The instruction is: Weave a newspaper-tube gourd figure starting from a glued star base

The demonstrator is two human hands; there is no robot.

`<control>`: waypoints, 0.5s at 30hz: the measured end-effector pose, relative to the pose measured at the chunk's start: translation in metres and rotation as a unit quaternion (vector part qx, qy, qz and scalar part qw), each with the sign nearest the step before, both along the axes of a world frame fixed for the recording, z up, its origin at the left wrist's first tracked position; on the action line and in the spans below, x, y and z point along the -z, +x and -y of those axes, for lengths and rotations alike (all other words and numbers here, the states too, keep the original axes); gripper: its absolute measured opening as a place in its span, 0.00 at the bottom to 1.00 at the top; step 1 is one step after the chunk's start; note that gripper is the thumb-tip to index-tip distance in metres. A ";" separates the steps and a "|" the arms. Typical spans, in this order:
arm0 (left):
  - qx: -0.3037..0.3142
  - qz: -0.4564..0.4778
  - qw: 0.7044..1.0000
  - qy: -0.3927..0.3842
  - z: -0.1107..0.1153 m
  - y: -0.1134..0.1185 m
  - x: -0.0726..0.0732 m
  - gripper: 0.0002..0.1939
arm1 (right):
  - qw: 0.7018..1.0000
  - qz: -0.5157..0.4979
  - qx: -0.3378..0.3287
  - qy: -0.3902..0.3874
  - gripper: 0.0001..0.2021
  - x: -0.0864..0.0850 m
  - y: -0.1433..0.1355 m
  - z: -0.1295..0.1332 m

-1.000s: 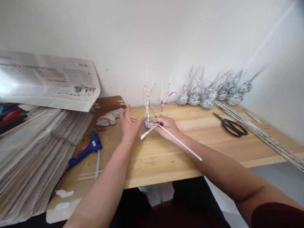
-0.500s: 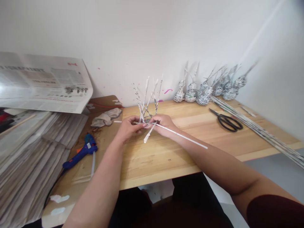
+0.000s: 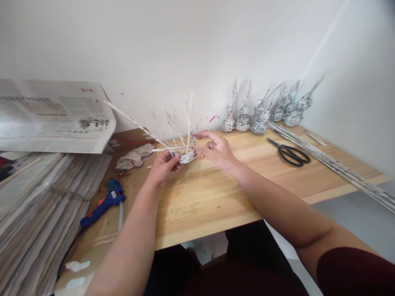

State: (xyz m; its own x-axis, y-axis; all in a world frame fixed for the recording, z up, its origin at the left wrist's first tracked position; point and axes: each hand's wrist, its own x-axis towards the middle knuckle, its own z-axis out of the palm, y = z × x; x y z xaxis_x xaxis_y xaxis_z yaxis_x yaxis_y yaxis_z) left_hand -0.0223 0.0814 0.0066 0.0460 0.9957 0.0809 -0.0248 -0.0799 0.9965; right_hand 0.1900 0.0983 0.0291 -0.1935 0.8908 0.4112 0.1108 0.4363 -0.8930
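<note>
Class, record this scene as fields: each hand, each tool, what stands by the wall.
Left hand: grips a small round white woven-paper base
Right hand: beside the base; contact unclear
Tool, left: blue plastic glue gun
Tool, right: black metal scissors, near long rolled-paper sticks
By the white wall: gourd-shaped woven-paper pieces

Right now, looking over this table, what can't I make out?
All in the head view:
Woven base: its left side, covered by the left fingers.
Right fingers: blurred, so whether they pinch anything is unclear.
Newspaper sheet: left part cut off by the picture's edge; small print unreadable.
Long paper sticks: near ends cut off by the right edge.
</note>
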 end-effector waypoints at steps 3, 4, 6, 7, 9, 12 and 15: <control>0.001 0.070 0.997 -0.020 0.000 -0.002 -0.001 0.18 | 0.997 -0.064 0.031 0.003 0.21 0.001 0.002 -0.006; 0.002 0.088 0.996 -0.023 0.000 -0.002 -0.002 0.18 | 0.996 -0.075 0.036 -0.004 0.21 0.002 0.003 -0.009; 0.007 0.114 0.993 -0.019 0.001 -0.002 -0.005 0.17 | 0.995 -0.088 0.032 -0.033 0.21 0.006 0.003 -0.014; 0.009 0.126 0.992 -0.013 0.002 -0.003 -0.006 0.17 | 0.994 -0.090 0.020 -0.055 0.21 0.008 0.003 -0.016; 0.014 0.143 0.990 0.002 0.003 -0.004 -0.008 0.16 | 0.990 -0.090 -0.021 -0.107 0.21 0.008 0.002 -0.016; 0.026 0.133 0.991 0.016 0.004 -0.005 -0.008 0.17 | 0.980 -0.094 -0.096 -0.143 0.20 0.006 0.000 -0.013; 0.031 0.071 0.996 0.054 0.004 -0.004 -0.005 0.16 | 0.981 -0.088 -0.116 -0.131 0.22 0.007 -0.002 -0.012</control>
State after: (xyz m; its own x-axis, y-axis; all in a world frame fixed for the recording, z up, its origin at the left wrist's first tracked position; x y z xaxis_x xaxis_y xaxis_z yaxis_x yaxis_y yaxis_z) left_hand -0.0267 0.0771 0.0116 0.0867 0.9763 0.1982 -0.1728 -0.1812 0.9681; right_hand 0.1885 0.1099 0.0224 -0.3507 0.9103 0.2199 -0.1300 0.1852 -0.9741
